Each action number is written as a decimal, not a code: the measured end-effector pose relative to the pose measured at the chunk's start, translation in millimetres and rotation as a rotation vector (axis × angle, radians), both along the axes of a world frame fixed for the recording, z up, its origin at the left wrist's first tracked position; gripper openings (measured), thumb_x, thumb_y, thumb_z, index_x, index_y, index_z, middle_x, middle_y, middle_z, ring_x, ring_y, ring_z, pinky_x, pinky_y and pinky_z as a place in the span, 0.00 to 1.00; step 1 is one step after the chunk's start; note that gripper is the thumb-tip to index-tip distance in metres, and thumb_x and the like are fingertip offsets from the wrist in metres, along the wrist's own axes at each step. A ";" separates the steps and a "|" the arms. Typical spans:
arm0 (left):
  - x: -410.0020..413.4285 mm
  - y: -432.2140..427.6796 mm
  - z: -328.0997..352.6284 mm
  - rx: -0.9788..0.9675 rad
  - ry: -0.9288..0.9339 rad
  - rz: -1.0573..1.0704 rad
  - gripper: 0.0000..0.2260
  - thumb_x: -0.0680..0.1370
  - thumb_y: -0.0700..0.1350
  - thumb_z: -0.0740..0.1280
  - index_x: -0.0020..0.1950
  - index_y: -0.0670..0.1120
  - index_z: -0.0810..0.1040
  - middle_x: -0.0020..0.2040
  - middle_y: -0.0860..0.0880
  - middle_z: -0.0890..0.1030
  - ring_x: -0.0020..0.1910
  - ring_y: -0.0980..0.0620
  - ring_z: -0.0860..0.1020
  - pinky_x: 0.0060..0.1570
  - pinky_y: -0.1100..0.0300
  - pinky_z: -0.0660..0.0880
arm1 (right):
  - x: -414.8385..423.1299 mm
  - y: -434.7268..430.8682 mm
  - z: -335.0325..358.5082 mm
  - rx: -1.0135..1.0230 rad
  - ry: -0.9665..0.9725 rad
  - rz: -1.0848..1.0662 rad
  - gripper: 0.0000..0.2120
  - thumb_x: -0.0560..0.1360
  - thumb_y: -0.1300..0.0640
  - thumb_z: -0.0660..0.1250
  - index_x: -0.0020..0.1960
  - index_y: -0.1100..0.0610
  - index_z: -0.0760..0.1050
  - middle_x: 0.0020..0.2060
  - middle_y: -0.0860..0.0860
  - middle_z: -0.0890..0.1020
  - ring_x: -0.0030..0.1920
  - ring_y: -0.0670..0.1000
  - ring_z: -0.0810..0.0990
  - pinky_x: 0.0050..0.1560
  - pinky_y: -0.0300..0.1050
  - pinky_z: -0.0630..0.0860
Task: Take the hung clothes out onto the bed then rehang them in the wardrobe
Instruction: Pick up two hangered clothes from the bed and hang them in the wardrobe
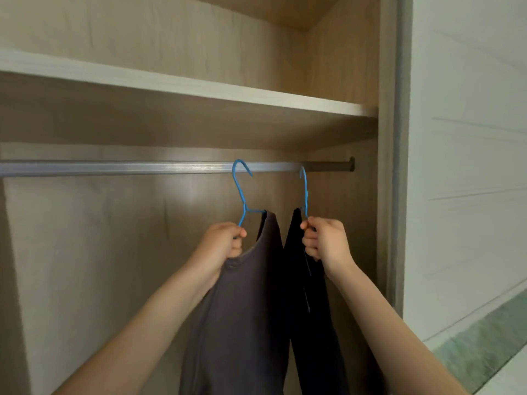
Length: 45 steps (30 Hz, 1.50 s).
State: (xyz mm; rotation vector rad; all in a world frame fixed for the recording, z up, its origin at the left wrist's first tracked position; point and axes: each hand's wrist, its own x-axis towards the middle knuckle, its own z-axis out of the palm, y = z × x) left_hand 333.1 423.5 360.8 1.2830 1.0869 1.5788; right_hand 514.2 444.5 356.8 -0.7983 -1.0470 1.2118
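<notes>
- Head view: the wardrobe [71, 252] is open, and its light wood back fills most of the picture.
- A wood shelf [171, 84] runs across the upper part of the frame.
- Under the shelf, a silver rail [114, 168] goes from the left edge to the wardrobe's right side wall.
- The left hand [225, 240] is just left of the middle of the frame. Its grip is closed tight, with the fingers curled round the lower arm of the left blue hanger [242, 195].
- The hook of that hanger is up at the rail. It may be over the rail or just in front of it; it is hard to tell from here.
- A grey-brown top [242, 309] hangs from this hanger down to the bottom edge of the frame.
- The right hand [325, 242] is just right of the middle. Its grip is closed too, with the fingers wrapped round the bottom of the right blue hanger [306, 192].
- This hanger is seen from the side, and its top meets the rail near the rail's dark right end.
- A black garment [308, 323] hangs from it, touching the grey-brown top.
- A white wall [470, 138] fills the right side of the frame, with a green strip [484, 337] at the lower right.
</notes>
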 end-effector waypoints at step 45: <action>-40.9 165.5 14.5 0.010 0.151 -0.132 0.13 0.79 0.31 0.56 0.36 0.38 0.71 0.16 0.56 0.61 0.14 0.61 0.57 0.15 0.70 0.54 | -41.7 193.0 32.4 -0.028 -0.015 -0.253 0.15 0.80 0.63 0.52 0.36 0.62 0.70 0.17 0.48 0.65 0.13 0.43 0.60 0.15 0.34 0.54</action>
